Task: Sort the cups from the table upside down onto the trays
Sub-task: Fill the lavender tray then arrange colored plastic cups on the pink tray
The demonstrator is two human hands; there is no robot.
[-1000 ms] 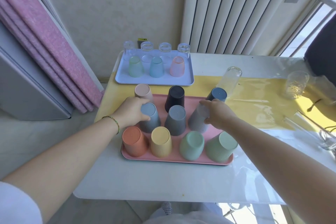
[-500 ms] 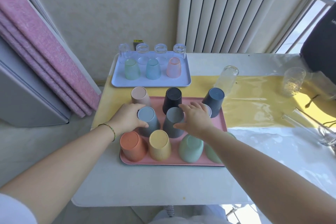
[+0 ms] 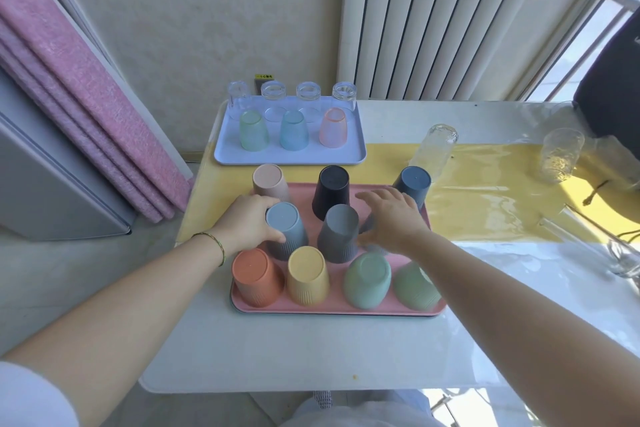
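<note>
My right hand (image 3: 391, 218) is opening wide, having just set the pale grey cup (image 3: 367, 226) upside down on the pink tray (image 3: 329, 309). My left hand (image 3: 247, 224) is gripping the blue cup (image 3: 285, 230). The fallen glass (image 3: 433, 149) is waiting next.

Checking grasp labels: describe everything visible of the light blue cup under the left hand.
The light blue cup is matte, plastic-looking, flat-based, with vertical ribs toward its rim. It stands upside down on the pink tray, middle row's left end, beside a grey cup, behind an orange cup. The left hand grips its left side, thumb across the front.
</note>
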